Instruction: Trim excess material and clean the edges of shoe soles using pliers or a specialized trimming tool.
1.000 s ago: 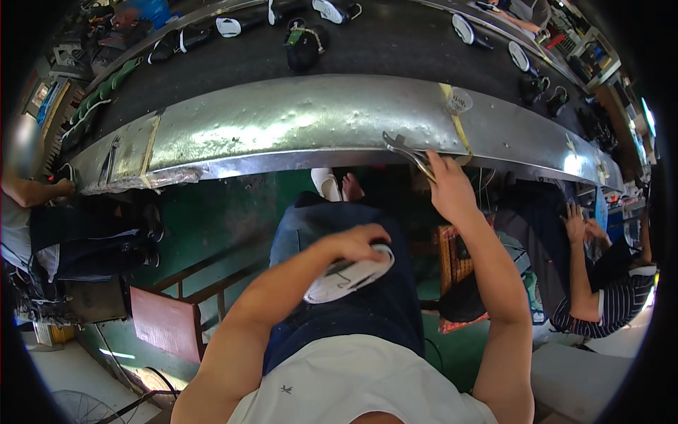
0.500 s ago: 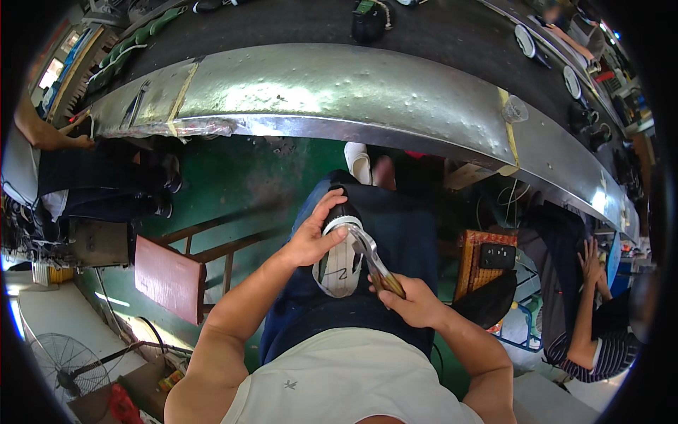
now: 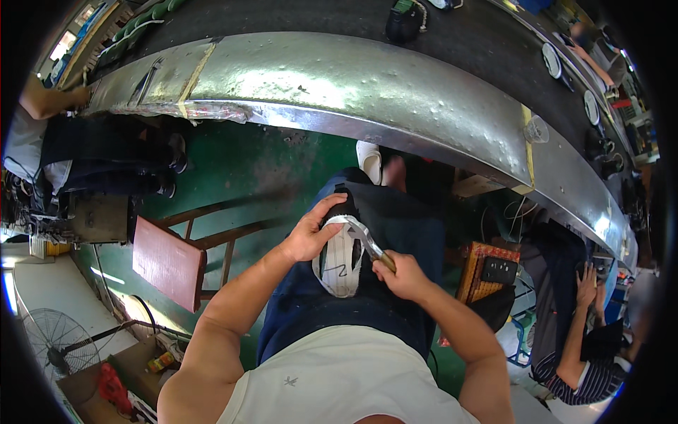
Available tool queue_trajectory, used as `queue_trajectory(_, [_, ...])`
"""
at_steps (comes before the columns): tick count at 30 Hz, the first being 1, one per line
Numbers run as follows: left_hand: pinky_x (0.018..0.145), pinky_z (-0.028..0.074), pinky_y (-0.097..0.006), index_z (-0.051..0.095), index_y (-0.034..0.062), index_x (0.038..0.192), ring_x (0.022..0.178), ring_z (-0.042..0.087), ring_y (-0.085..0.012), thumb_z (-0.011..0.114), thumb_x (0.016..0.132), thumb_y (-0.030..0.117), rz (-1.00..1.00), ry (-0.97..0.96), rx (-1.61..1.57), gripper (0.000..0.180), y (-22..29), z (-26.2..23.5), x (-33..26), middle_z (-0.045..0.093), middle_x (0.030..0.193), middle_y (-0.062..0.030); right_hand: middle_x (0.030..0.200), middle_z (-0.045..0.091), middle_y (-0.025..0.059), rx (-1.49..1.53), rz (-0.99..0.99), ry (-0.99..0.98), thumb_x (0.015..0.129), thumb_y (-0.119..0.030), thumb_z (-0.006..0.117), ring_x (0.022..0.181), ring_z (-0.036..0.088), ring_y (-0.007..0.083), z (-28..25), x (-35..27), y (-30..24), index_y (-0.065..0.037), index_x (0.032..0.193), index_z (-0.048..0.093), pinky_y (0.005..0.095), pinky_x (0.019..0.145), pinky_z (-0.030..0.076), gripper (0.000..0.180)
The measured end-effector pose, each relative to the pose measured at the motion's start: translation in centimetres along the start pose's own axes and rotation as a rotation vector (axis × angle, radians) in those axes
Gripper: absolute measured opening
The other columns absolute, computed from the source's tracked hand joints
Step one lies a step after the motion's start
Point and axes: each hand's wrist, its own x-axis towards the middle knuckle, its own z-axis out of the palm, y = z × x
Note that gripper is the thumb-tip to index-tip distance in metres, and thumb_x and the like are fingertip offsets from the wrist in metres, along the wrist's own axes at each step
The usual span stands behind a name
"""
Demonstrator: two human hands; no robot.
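A shoe upper [image 3: 340, 265] rests on my lap, its pale underside turned up with a dark curved mark drawn on it. Black material shows at its far end. My left hand [image 3: 308, 239] is closed around that far end, with the thumb pressing on the pale edge. A pair of metal pliers [image 3: 370, 244] with a yellowish-brown handle is gripped in my right hand [image 3: 408, 277]. Their curved head touches or lies close over the shoe's far right edge, beside my left thumb. Whether the jaws pinch the material, I cannot tell.
A long metal-edged bench [image 3: 282, 74] with a dark belt [image 3: 304, 18] runs across in front, carrying several shoes. A reddish stool [image 3: 167, 265] stands at left, a fan [image 3: 60, 343] at lower left. Co-workers sit or stand at both sides; a woven seat [image 3: 472, 272] is at right.
The pliers and my right hand have moved away from my body along the shoe, bringing the head nearer its far end. My left hand keeps its hold. The whole view has shifted slightly.
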Motion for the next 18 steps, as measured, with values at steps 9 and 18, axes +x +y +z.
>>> queue_trajectory(9, [0.121, 0.026, -0.037, 0.045, 0.005, 0.148, 0.147, 0.036, -0.0254, 0.065, 0.098, 0.01, -0.02, -0.005, 0.014, 0.054, 0.8, 0.7, 0.4, 0.043, 0.155, -0.0151, 0.096, 0.065, 0.0233, -0.207, -0.138, 0.218, 0.096, -0.014, 0.062, 0.091, 0.065, 0.043, 2.3, -1.6, 0.7, 0.002, 0.116, 0.058, 0.0465, 0.08, 0.053, 0.026])
queue_trajectory(18, [0.119, 0.031, -0.035, 0.05, 0.0033, 0.145, 0.144, 0.042, -0.0254, 0.067, 0.097, 0.013, -0.171, 0.17, -0.078, 0.052, 0.7, 2.3, 0.7, 0.046, 0.153, -0.0168, 0.092, 0.069, 0.0143, 0.127, 0.149, -0.262, 0.097, -0.017, 0.064, 0.08, 0.068, 0.0244, -3.0, -5.6, -1.6, 0.003, 0.122, 0.059, 0.0344, 0.079, 0.055, 0.032])
